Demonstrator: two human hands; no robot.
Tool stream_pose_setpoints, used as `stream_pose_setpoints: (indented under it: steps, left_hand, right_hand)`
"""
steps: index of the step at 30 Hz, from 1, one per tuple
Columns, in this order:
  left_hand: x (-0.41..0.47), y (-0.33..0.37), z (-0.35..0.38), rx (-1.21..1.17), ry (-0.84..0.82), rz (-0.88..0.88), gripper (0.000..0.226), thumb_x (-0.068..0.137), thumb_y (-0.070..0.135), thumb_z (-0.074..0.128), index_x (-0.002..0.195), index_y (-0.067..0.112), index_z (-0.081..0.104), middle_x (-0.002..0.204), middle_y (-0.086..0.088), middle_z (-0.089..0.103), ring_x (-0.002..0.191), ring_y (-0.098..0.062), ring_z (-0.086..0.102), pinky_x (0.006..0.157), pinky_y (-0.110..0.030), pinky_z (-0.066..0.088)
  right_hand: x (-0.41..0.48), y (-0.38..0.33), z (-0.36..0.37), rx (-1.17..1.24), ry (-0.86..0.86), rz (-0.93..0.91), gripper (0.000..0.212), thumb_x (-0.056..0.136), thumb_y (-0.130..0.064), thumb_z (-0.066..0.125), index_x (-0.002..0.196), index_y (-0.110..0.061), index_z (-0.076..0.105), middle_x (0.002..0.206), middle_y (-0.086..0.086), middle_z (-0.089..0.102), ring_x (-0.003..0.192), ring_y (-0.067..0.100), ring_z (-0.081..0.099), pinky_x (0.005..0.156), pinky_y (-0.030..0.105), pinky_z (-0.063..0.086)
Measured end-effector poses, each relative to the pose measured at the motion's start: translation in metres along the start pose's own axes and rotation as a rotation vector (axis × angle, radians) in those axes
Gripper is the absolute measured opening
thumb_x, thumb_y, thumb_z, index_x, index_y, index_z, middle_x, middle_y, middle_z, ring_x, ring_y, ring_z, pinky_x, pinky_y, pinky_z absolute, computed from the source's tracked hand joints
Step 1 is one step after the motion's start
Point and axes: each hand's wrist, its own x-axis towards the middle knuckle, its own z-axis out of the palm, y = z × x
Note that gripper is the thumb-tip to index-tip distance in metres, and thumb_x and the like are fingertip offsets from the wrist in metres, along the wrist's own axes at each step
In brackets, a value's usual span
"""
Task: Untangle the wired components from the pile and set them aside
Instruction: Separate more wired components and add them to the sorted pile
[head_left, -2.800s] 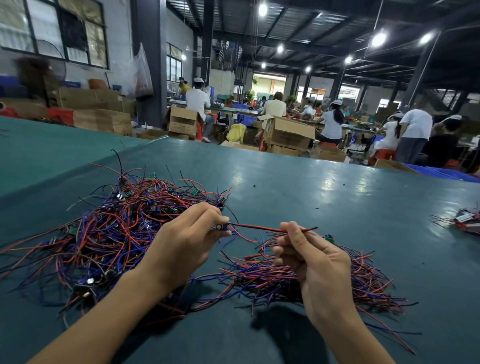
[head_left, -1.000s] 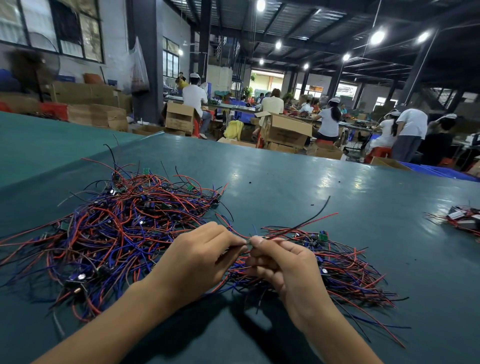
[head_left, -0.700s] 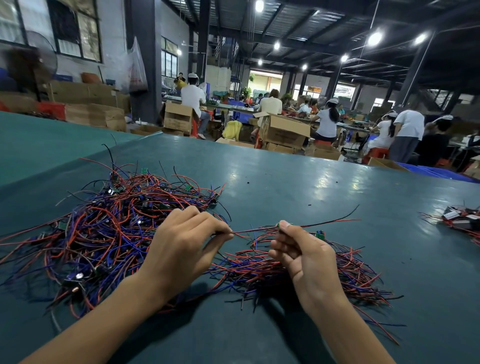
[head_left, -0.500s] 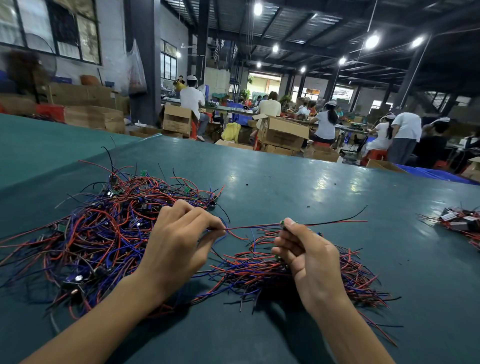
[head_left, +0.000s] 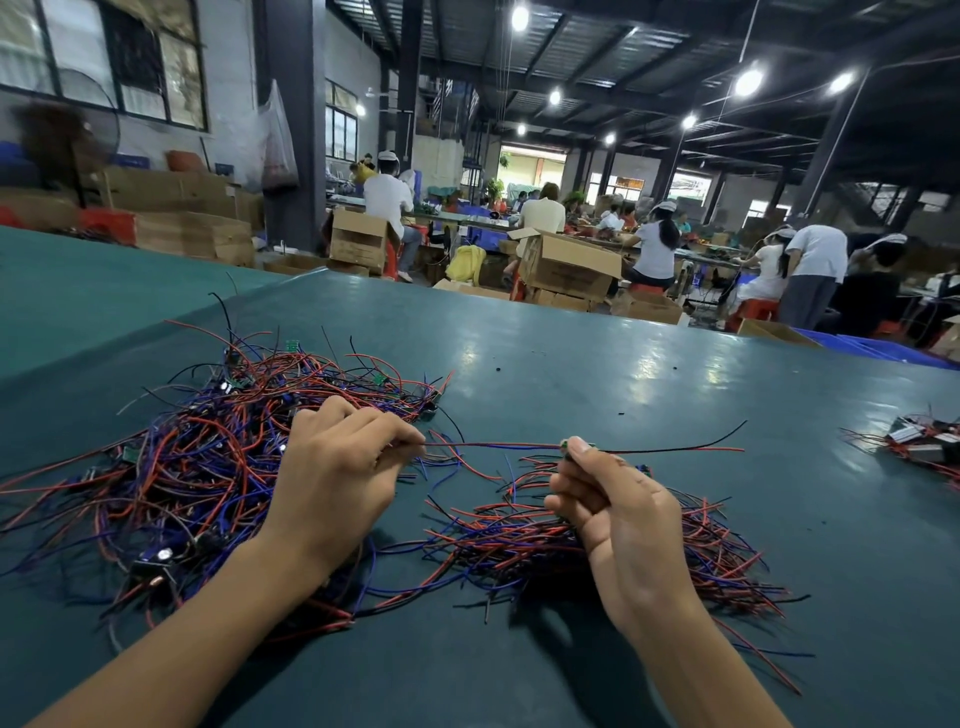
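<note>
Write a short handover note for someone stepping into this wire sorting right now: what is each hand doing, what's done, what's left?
Left hand: pinches one end of a wired component, right beside the tangled pile.
Right hand: pinches the same component at its small green board, above the set-aside heap; its wires trail off to the right.
Done: the component is stretched between the hands above the table and looks clear of the pile. The heap already holds many.
Left: lay this one on the heap, then work through the big pile.
</note>
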Motion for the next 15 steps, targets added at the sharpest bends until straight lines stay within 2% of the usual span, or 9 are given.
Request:
stream_pose_setpoints:
  steps: [5,10,13,15]
  left_hand:
    - [0.002,0.0,-0.003,0.014,-0.018,-0.123,0.019,0.074,0.01,0.088,0.08,0.021,0.074,0.078,0.012,0.069,0.077,-0.023,0.054,0.072,-0.046,0.04]
    - [0.001,-0.003,-0.003,0.022,-0.04,-0.155,0.019,0.075,0.015,0.088,0.082,0.023,0.073,0.077,0.013,0.068,0.076,-0.022,0.056,0.073,-0.046,0.04]
    - [-0.001,0.001,0.0,0.003,-0.086,-0.162,0.018,0.077,0.016,0.085,0.085,0.025,0.071,0.081,0.015,0.067,0.08,-0.021,0.057,0.076,-0.045,0.04]
    - [-0.003,0.002,0.003,-0.012,-0.13,-0.174,0.011,0.081,0.017,0.073,0.086,0.027,0.071,0.085,0.015,0.067,0.084,-0.02,0.057,0.077,-0.043,0.04]
  right_hand:
    - [-0.007,0.003,0.008,-0.02,-0.051,0.009,0.023,0.067,-0.02,0.081,0.079,-0.001,0.077,0.073,0.015,0.066,0.063,0.02,0.065,0.055,0.028,0.056]
    - [-0.01,0.004,0.012,0.011,-0.069,0.013,0.028,0.067,-0.018,0.08,0.085,0.003,0.075,0.075,0.017,0.066,0.064,0.022,0.066,0.054,0.029,0.056]
    - [-0.01,0.0,0.009,0.023,-0.079,0.03,0.029,0.068,-0.019,0.079,0.088,0.001,0.075,0.083,0.018,0.07,0.074,0.026,0.071,0.058,0.031,0.058]
    - [-0.009,-0.002,0.008,0.036,-0.103,0.037,0.032,0.071,-0.022,0.076,0.094,0.001,0.074,0.094,0.02,0.073,0.085,0.029,0.073,0.063,0.033,0.06]
